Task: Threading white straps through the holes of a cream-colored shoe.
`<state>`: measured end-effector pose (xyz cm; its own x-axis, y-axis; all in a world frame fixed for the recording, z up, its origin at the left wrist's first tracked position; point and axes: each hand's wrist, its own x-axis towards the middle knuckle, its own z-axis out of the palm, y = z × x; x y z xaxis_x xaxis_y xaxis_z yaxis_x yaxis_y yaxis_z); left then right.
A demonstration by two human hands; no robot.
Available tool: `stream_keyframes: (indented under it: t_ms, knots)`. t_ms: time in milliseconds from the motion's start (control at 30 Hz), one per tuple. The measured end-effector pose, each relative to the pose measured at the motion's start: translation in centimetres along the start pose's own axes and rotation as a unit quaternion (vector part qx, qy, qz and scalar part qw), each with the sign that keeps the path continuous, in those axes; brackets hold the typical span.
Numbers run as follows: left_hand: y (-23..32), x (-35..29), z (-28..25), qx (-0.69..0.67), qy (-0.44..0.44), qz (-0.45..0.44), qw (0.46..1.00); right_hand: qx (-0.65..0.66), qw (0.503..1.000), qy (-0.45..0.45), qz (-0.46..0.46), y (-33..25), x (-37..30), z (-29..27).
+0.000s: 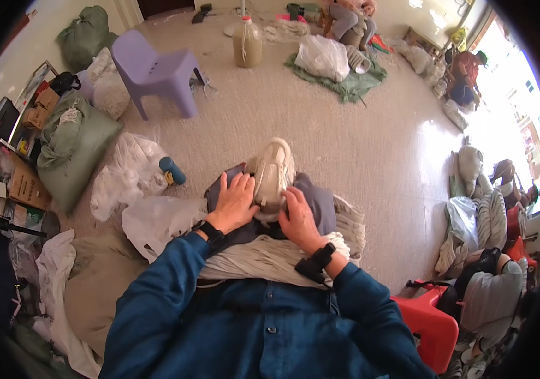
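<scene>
The pale shoe [274, 170] lies on grey cloth [318, 201], between the two hands, just beyond a bundle of cream cords [260, 258]; the left hand [237, 201] has its fingers spread along the shoe's left side; the right hand [299, 218] bends its fingers at the right edge, but I cannot tell whether they pinch something; the shoe looks whole in form, the handling seems under way; what is left, I cannot judge.

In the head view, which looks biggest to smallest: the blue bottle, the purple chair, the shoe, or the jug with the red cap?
1. Purple chair
2. Shoe, probably enlarged by being nearer the camera than the jug
3. Jug
4. Blue bottle
</scene>
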<state>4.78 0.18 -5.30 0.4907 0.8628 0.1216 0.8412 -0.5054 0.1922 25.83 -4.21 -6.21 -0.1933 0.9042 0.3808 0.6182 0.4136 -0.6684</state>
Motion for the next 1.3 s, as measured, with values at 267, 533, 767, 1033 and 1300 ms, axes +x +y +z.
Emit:
stream_keyframes:
  t_ms: [267, 533, 767, 1033, 1300]
  knots:
    - [3.8, -5.6, -3.0, -0.347, -0.074, 0.052, 0.933, 0.104, 0.967, -0.215, 0.084, -2.1, -2.6, -7.2]
    - [4.4, -6.5, -0.7, -0.278, -0.058, 0.104, 0.953, 0.115, 0.971, -0.169, 0.128, -2.9, -3.5, -7.6]
    - [5.2, -5.3, -3.9, -0.396, -0.007, 0.024, 0.918, 0.167, 0.970, -0.153, 0.087, -4.1, -3.6, -7.6]
    - [-9.0, -4.1, -18.8, -0.318, 0.267, -0.166, 0.895, 0.270, 0.880, -0.281, 0.272, -5.3, -2.5, -14.7]
    - [-8.2, -2.6, -19.1, -0.199, 0.028, -0.120, 0.972, 0.588, 0.785, 0.104, 0.164, -3.4, -2.0, -20.7]
